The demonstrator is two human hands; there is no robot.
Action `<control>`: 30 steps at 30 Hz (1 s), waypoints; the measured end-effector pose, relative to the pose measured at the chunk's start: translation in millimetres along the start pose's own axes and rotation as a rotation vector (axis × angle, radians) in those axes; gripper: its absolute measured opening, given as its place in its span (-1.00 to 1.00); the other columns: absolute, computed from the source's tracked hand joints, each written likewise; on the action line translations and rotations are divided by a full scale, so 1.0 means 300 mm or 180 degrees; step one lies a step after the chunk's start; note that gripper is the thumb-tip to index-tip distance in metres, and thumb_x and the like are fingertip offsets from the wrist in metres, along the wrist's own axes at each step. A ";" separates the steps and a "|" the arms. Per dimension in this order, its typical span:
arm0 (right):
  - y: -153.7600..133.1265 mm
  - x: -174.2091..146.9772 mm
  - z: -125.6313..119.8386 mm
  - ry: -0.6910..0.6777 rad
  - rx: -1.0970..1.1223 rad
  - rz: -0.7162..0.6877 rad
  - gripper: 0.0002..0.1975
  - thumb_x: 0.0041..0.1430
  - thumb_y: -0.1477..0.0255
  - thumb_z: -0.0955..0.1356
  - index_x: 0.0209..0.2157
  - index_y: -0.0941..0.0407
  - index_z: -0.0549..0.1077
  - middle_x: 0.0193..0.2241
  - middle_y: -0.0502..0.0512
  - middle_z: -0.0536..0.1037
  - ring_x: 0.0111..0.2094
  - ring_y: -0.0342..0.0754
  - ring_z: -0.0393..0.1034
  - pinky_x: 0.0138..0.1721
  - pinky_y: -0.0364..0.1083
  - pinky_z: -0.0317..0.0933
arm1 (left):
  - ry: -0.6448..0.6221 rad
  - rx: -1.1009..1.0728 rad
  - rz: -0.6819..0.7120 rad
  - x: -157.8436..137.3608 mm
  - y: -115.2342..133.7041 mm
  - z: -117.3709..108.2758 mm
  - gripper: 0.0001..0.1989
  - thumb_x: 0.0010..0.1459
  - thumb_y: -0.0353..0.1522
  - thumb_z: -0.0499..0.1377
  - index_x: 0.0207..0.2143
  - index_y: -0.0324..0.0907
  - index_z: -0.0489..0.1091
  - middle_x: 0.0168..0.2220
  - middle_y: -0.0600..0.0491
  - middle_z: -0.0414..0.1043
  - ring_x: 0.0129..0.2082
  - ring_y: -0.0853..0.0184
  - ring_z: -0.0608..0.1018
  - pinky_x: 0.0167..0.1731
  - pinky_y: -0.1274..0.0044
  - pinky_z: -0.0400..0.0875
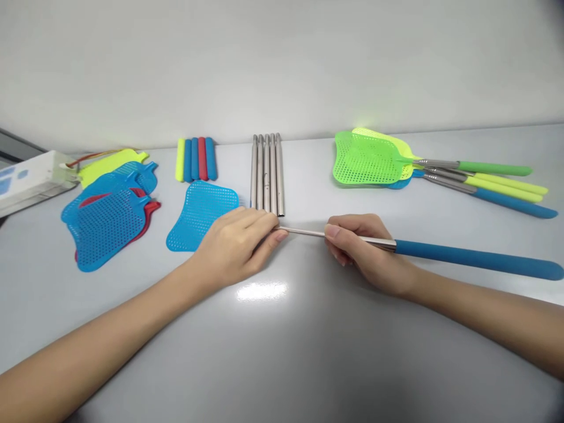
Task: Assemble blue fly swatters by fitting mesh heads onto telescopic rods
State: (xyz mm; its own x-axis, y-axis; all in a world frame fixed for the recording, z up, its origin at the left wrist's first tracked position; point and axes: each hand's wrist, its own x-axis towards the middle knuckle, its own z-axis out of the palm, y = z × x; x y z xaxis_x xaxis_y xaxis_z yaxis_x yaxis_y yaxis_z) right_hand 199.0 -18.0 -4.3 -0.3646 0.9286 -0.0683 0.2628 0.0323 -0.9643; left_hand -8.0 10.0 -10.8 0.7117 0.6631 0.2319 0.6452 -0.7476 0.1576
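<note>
A telescopic metal rod (304, 231) with a blue handle sleeve (476, 259) lies across both hands. My left hand (242, 241) is closed around its thin extended end, fingers pinched together. My right hand (365, 249) grips the thicker metal part just short of the blue sleeve, thumb on top. Directly left of my left hand is a blue perforated fly swatter head (200, 217); its neck is hidden behind the fingers, so I cannot tell whether it is joined to the rod.
Blue, red and yellow swatter heads (110, 226) overlap at left, beside a white box (35, 182). Coloured handle sleeves (194, 160) and metal rods (267, 176) stand in rows along the wall. Complete swatters (372, 158) with long handles are stacked at right.
</note>
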 end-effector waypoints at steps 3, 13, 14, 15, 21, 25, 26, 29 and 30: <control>-0.003 0.000 -0.002 -0.0128 0.0042 0.0030 -0.63 0.14 0.38 0.16 -0.71 0.17 0.17 -0.74 -0.10 0.10 -0.64 -0.25 0.02 -0.61 -0.20 -0.09 | 0.0043 0.0029 0.0001 -0.005 0.023 -0.007 -0.81 0.13 -0.35 -0.06 -0.39 -0.25 0.28 -0.50 0.03 0.33 -0.50 0.36 0.35 -0.48 0.53 0.23; -0.028 0.003 0.014 -0.0737 -0.0217 0.0059 -0.68 0.08 0.30 0.23 -0.64 0.17 0.23 -0.70 -0.10 0.11 -0.64 -0.26 -0.03 -0.64 -0.22 -0.12 | 0.0228 -0.0051 0.0165 -0.019 0.093 -0.016 -0.77 0.17 -0.36 -0.11 -0.39 -0.25 0.29 -0.53 0.04 0.35 -0.53 0.39 0.37 -0.53 0.56 0.26; -0.026 0.004 0.016 -0.0714 -0.0283 0.0049 -0.68 0.10 0.29 0.22 -0.63 0.18 0.24 -0.70 -0.10 0.11 -0.63 -0.26 -0.03 -0.63 -0.22 -0.11 | 0.0215 -0.0055 0.0155 -0.020 0.092 -0.013 -0.76 0.17 -0.35 -0.11 -0.41 -0.25 0.29 -0.54 0.05 0.34 -0.54 0.40 0.37 -0.53 0.56 0.25; -0.024 0.004 0.017 -0.0698 -0.0345 0.0030 -0.68 0.11 0.29 0.20 -0.62 0.18 0.27 -0.70 -0.09 0.12 -0.63 -0.25 -0.02 -0.63 -0.21 -0.10 | 0.0205 -0.0056 0.0152 -0.021 0.089 -0.011 -0.76 0.17 -0.35 -0.11 -0.42 -0.24 0.29 -0.55 0.06 0.34 -0.54 0.40 0.37 -0.54 0.57 0.24; -0.041 0.004 0.012 -0.0825 -0.0424 0.0008 -0.74 0.15 0.36 0.16 -0.52 0.17 0.32 -0.63 -0.05 0.23 -0.57 -0.23 0.09 -0.55 -0.22 -0.02 | 0.0130 -0.0072 0.0142 -0.016 0.086 -0.010 -0.72 0.18 -0.32 -0.12 -0.53 -0.21 0.21 -0.63 0.12 0.24 -0.65 0.45 0.29 -0.64 0.59 0.12; -0.046 0.005 0.005 -0.0963 -0.0522 -0.0105 -0.69 0.17 0.37 0.13 -0.60 0.17 0.23 -0.67 -0.08 0.14 -0.61 -0.24 0.02 -0.58 -0.21 -0.07 | 0.0061 -0.0150 0.0134 -0.016 0.086 -0.012 -0.71 0.19 -0.30 -0.13 -0.55 -0.20 0.17 -0.66 0.14 0.20 -0.68 0.47 0.26 -0.67 0.60 0.07; -0.043 0.005 0.004 -0.0983 -0.0539 -0.0128 -0.68 0.17 0.37 0.13 -0.62 0.16 0.19 -0.67 -0.09 0.11 -0.61 -0.24 0.00 -0.59 -0.20 -0.09 | 0.0047 -0.0160 0.0136 -0.016 0.086 -0.012 -0.71 0.19 -0.30 -0.13 -0.56 -0.20 0.16 -0.66 0.15 0.19 -0.68 0.47 0.26 -0.67 0.60 0.06; -0.028 0.004 0.006 -0.0936 -0.0537 -0.0235 -0.67 0.17 0.37 0.13 -0.65 0.15 0.09 -0.68 -0.10 0.05 -0.63 -0.26 -0.06 -0.60 -0.20 -0.13 | 0.0047 -0.0159 0.0185 -0.016 0.084 -0.011 -0.71 0.19 -0.31 -0.13 -0.57 -0.20 0.14 -0.67 0.16 0.18 -0.69 0.48 0.25 -0.68 0.60 0.05; -0.022 0.003 0.007 -0.0896 -0.0532 -0.0290 -0.66 0.16 0.37 0.14 -0.66 0.15 0.06 -0.69 -0.11 0.03 -0.63 -0.26 -0.07 -0.61 -0.20 -0.14 | 0.0064 -0.0148 0.0218 -0.015 0.083 -0.011 -0.72 0.18 -0.31 -0.13 -0.56 -0.19 0.14 -0.67 0.16 0.18 -0.69 0.48 0.25 -0.68 0.60 0.06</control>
State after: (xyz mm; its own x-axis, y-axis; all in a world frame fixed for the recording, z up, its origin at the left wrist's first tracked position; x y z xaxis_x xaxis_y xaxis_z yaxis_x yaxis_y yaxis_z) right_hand 195.1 -18.1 1.4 -0.6196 0.7814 -0.0741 0.3522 0.1923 -0.9160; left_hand 3.9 -11.8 -4.7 0.7476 0.6099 0.2628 0.5814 -0.7923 0.1849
